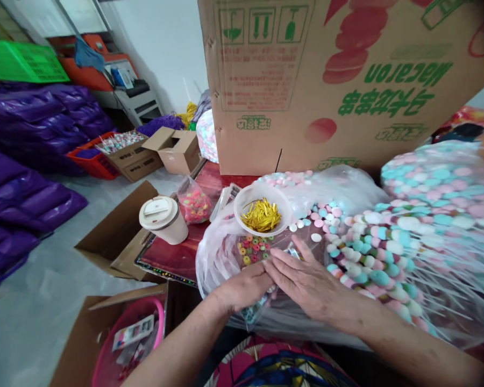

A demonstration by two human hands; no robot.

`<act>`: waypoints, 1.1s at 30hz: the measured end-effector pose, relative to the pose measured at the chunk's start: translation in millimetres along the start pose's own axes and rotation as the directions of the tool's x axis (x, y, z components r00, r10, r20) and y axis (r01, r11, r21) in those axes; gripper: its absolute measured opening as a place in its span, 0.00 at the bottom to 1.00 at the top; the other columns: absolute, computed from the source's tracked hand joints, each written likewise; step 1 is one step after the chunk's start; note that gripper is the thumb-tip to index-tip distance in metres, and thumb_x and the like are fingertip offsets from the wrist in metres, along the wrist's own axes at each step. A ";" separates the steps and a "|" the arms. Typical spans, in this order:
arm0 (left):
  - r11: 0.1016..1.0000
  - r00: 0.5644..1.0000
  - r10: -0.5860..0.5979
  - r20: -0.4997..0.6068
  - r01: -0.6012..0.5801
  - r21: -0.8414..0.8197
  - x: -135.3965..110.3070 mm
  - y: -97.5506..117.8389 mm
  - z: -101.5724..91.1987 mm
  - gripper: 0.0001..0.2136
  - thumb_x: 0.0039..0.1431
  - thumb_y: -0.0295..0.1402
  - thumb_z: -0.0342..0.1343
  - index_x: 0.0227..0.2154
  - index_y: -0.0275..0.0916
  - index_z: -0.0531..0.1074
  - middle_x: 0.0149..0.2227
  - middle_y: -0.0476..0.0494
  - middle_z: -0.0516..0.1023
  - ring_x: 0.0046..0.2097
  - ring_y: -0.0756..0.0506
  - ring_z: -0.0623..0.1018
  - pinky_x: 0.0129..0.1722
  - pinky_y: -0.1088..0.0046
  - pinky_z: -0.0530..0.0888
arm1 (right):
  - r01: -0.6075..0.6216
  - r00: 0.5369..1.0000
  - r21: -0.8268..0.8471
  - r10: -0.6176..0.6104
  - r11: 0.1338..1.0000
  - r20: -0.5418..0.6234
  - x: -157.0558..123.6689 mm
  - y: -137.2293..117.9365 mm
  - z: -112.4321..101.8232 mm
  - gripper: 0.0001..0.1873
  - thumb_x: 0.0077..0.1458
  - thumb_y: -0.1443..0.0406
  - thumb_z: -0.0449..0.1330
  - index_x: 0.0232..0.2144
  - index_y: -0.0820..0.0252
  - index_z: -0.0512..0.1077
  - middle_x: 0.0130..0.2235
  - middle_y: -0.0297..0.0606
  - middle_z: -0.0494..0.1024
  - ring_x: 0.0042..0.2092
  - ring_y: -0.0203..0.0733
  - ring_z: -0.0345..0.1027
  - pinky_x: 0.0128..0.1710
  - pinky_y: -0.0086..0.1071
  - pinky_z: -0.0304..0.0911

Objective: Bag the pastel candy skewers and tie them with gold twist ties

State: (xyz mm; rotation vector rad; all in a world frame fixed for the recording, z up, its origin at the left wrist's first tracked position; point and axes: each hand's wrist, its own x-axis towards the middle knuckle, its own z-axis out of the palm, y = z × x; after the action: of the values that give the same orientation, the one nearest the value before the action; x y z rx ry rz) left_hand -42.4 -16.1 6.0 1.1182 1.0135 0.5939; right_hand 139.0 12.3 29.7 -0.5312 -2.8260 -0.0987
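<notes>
My right hand [306,279] lies flat, fingers stretched out, on a clear plastic bag [226,242] of small coloured ring candies [253,250]. Its fingertips overlap my left hand [244,287], which rests on the same bag with fingers curled under the right hand; what it grips is hidden. Just beyond the hands a clear plastic bowl [242,201] holds gold twist ties [261,215]. To the right lies a large heap of pastel candy skewers [407,242] in plastic wrap.
A big upside-down cardboard box [326,80] stands behind the bowl. A lidded cup [163,219] and a small bag of red candies [194,204] sit at left on the red table. Open cartons [175,150], purple bags [32,161] and a pink basket [125,344] cover the floor.
</notes>
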 end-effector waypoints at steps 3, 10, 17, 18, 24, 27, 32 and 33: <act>0.998 0.983 -0.017 0.185 0.006 0.059 -3.7 0.7 -10.5 0.10 0.57 0.37 0.47 0.25 0.38 0.67 0.25 0.49 0.69 0.26 0.51 0.69 0.30 0.74 0.69 | 0.071 0.991 -0.114 -0.058 0.991 0.117 6.3 -1.9 6.9 0.15 0.56 0.75 0.46 0.38 0.64 0.72 0.30 0.40 0.74 0.39 0.46 0.65 0.59 0.57 0.44; 0.347 0.902 0.349 0.256 -0.378 0.859 -15.1 11.3 -26.7 0.09 0.61 0.28 0.45 0.32 0.34 0.69 0.33 0.38 0.75 0.36 0.42 0.74 0.38 0.64 0.72 | -0.509 0.790 0.351 0.265 0.786 0.553 26.4 -7.7 2.9 0.11 0.57 0.68 0.47 0.27 0.62 0.68 0.26 0.40 0.74 0.30 0.42 0.68 0.36 0.39 0.65; 0.477 0.794 0.591 -0.144 -0.199 0.856 -19.1 -8.0 -40.1 0.11 0.61 0.30 0.43 0.31 0.37 0.72 0.31 0.40 0.76 0.34 0.43 0.75 0.36 0.66 0.72 | -0.588 0.759 0.331 0.361 0.738 0.542 79.3 60.9 5.7 0.17 0.62 0.61 0.46 0.29 0.60 0.71 0.29 0.37 0.76 0.30 0.37 0.69 0.29 0.29 0.64; 0.635 0.796 0.539 -0.277 -0.168 0.754 -17.8 -11.1 -41.7 0.12 0.61 0.32 0.44 0.29 0.39 0.72 0.30 0.42 0.76 0.34 0.44 0.75 0.35 0.67 0.72 | -0.570 0.770 0.242 0.407 0.786 0.491 88.8 73.2 11.8 0.13 0.61 0.63 0.50 0.29 0.61 0.72 0.31 0.41 0.77 0.35 0.40 0.70 0.33 0.30 0.64; 0.984 0.828 -0.026 -0.560 -0.079 -0.163 -6.3 -17.3 -39.2 0.10 0.53 0.41 0.52 0.24 0.42 0.71 0.21 0.50 0.72 0.26 0.46 0.72 0.30 0.68 0.71 | -0.539 0.754 0.046 0.458 0.841 0.471 110.8 102.4 37.2 0.12 0.60 0.60 0.56 0.43 0.60 0.70 0.45 0.41 0.73 0.43 0.40 0.69 0.42 0.38 0.67; 0.913 0.827 -0.129 -0.548 -0.116 -0.390 -1.6 -13.3 -35.2 0.08 0.47 0.40 0.57 0.23 0.41 0.70 0.20 0.51 0.71 0.22 0.49 0.70 0.25 0.71 0.69 | -0.545 0.755 0.012 0.485 0.838 0.442 98.9 100.7 24.7 0.05 0.55 0.70 0.57 0.29 0.62 0.72 0.36 0.41 0.75 0.37 0.41 0.70 0.35 0.34 0.63; 0.865 0.819 -0.168 -0.548 -0.145 -0.481 6.9 -3.9 -25.8 0.09 0.42 0.39 0.61 0.22 0.39 0.71 0.20 0.50 0.73 0.22 0.50 0.70 0.23 0.72 0.69 | -0.621 0.764 0.137 0.557 0.772 0.326 67.0 84.1 6.0 0.11 0.56 0.68 0.48 0.30 0.59 0.71 0.26 0.35 0.73 0.27 0.37 0.65 0.27 0.29 0.55; 0.854 0.824 -0.168 -0.541 -0.152 -0.498 8.2 -2.1 -23.5 0.09 0.42 0.38 0.61 0.23 0.38 0.71 0.20 0.50 0.73 0.22 0.50 0.71 0.23 0.73 0.69 | -0.635 0.765 0.206 0.571 0.745 0.296 61.0 78.1 5.0 0.12 0.57 0.66 0.47 0.31 0.59 0.70 0.25 0.33 0.72 0.26 0.36 0.64 0.26 0.28 0.55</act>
State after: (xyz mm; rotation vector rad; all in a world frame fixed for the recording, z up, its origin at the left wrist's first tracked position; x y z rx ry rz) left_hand -59.7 0.3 -1.1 0.4368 1.2571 1.1683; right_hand 111.5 106.8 42.7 -1.4275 -2.6191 0.5330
